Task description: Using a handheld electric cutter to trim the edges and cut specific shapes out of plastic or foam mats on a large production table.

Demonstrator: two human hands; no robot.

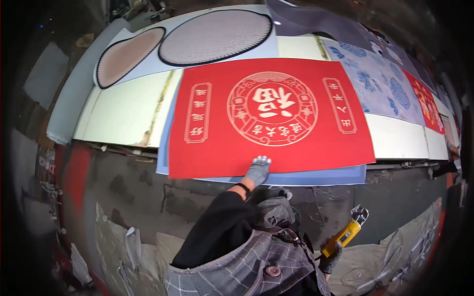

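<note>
Head view: a red mat [271, 121] lies flat on a table [397, 138], over a blue mat [321, 177]. At the red mat's near edge, the gloved left hand [258, 170] rests open, arm stretched forward. Apart from the red mat, to its near right, the lowered right hand [334, 256] grips a yellow tool [347, 234], head pointing up and outward.

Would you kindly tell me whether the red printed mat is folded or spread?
Spread: the red printed mat lies flat, all four corners showing.
</note>
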